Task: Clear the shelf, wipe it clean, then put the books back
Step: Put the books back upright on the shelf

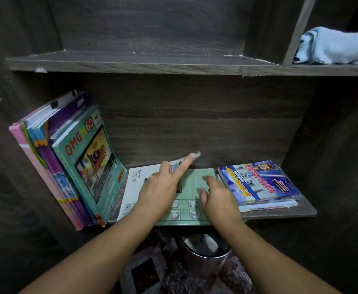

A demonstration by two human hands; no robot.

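**Both hands at the flat papers, mid lower shelf**

Nearest, below the shelf: a metal bin (205,254) on a patterned rug (148,270), right under the shelf's front edge. Both bare forearms reach up over it.

Left hand (159,192): index finger straight, pointing at the back panel. The other fingers (165,167) are curled round the raised far edge of a thin booklet (177,166).

Right hand (218,198): fingers (207,179) spread and loosely bent, holding nothing. The tips are on or just over the green sheet (195,177); cannot tell whether they touch.

The green sheet lies flat mid-shelf, and its near edge overhangs the front edge of the lower shelf (280,215). A white booklet (134,187) lies flat just left of it, partly under the left hand.

Left end: a row of books leans against the side wall. The teal OMG book (89,164) is outermost, with its foot touching the white booklet. Purple ones are behind it, and a pink book (37,166) is nearest the wall. Their bottom corners stick out past the shelf's front edge.

Right end: a flat stack topped by the blue Bahasa Melayu book (261,183), just beside the right hand. There is a strip of bare board between the stack and the right wall.

Behind the hands there is bare back panel and open height up to the upper shelf (131,64), whose front edge is chipped. Far right, past a divider, a light blue cloth (335,47) sits bunched on that shelf.
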